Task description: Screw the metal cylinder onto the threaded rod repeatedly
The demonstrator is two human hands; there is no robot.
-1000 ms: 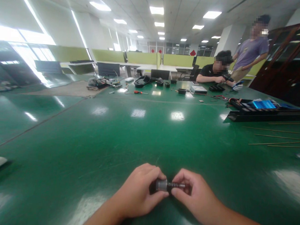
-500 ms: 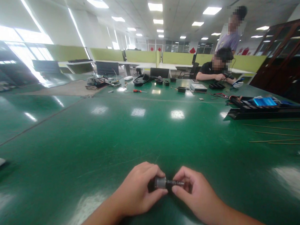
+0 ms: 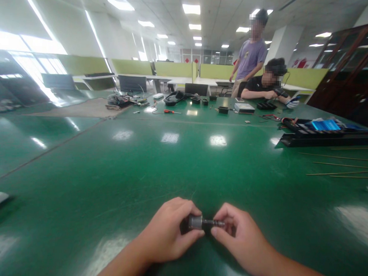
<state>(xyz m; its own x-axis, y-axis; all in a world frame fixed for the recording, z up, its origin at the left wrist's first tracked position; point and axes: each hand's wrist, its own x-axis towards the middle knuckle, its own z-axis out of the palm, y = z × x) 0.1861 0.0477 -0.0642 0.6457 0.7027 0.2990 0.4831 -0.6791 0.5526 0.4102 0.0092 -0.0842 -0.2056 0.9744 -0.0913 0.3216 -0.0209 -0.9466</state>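
A small grey cylinder [image 3: 196, 222] with a thin dark shaft [image 3: 208, 222] lies sideways just above or on the green tabletop; which of the two I cannot tell. My left hand [image 3: 167, 236] grips the cylinder between thumb and fingers. On the right, my right hand [image 3: 245, 243] pinches around the far part of the shaft, whose metallic tip shows between thumb and forefinger. Some of my right fingers curl out of sight behind the tip. The exact kind of this part is too small to make out.
The glossy green table [image 3: 171, 165] spreads ahead. Across it are an orange screwdriver [image 3: 169, 111], a light box [image 3: 244, 108], a black tray [image 3: 325, 139] and thin rods [image 3: 346, 164]. One person [image 3: 255, 87] sits opposite; another [image 3: 250, 57] stands behind.
My hands stay nearly in place. Between the cylinder and my right fingers the shaft now looks thinner, where a thicker dark section showed before. The standing person has moved left.
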